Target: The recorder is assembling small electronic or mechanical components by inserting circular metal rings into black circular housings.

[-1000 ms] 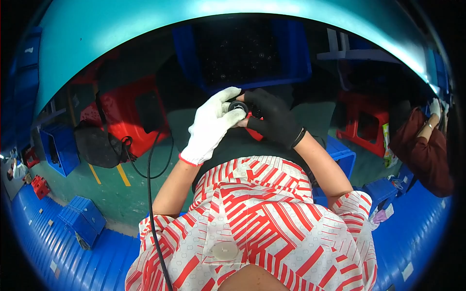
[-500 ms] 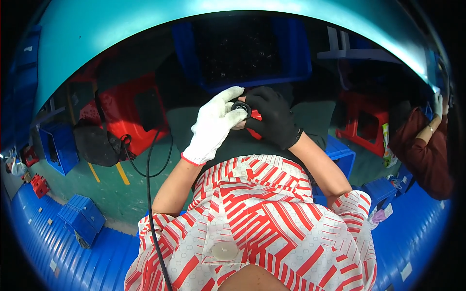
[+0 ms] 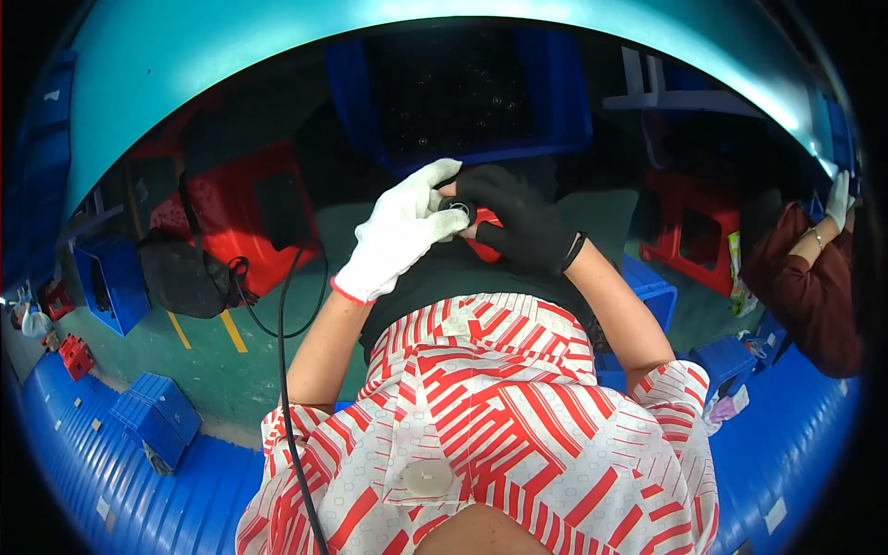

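Observation:
A small black round part with a shiny ring in it is pinched between my two hands. On its left, my left hand, in a white glove with a red cuff, is closed on it with the thumb over its face. From the other side my right hand, in a black glove with bare fingertips, grips the same part. The right fingers partly hide it. Just below the hands a red surface shows; I cannot tell what it belongs to. Ahead stands a blue crate with many small dark, glinting pieces inside.
A teal worktop edge curves across the far side. Red stools stand left and right, with a black bag at the left one. A black cable hangs along my left arm. A co-worker's sleeve shows at far right.
My left wrist has shifted slightly left, and the right hand has turned a little. Both hands keep hold of the black round part.

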Available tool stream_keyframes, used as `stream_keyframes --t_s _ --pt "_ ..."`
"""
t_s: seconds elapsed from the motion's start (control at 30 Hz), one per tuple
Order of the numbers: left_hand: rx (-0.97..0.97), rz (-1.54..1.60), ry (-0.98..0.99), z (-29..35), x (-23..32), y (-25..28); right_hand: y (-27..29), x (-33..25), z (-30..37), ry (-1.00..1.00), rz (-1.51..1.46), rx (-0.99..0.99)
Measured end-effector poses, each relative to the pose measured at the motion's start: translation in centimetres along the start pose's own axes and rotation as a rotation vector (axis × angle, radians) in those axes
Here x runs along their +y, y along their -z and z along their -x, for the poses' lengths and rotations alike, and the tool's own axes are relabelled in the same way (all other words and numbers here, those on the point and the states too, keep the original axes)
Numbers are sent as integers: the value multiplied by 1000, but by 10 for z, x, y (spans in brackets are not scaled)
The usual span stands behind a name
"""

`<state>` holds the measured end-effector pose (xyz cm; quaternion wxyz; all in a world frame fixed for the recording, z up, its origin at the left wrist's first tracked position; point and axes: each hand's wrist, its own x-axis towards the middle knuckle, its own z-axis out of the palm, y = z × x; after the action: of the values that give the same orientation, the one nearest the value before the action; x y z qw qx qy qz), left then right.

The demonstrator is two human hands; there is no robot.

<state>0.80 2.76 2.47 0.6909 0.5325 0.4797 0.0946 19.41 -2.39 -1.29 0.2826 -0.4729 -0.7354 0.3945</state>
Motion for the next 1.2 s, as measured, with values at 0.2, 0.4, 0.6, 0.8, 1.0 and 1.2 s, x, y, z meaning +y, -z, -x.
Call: stream_keyframes --t_s 0.2,0.4,0.6,0.8,1.0,1.2 --pt "183 381 -60 4 -5 -21 -10 -12 -4 -80 62 284" --pt "146 289 -42 6 -6 -19 -8 -12 -3 25 163 260" --pt "120 287 -44 4 -2 -18 -9 -14 1 -15 166 289" --pt "-34 98 24 -3 0 2 2 -8 3 -50 -13 42" --pt "58 449 -64 4 2 -17 0 -13 1 -146 -77 196" --pt "78 365 -32 7 5 -18 -1 -15 -2 28 110 271"
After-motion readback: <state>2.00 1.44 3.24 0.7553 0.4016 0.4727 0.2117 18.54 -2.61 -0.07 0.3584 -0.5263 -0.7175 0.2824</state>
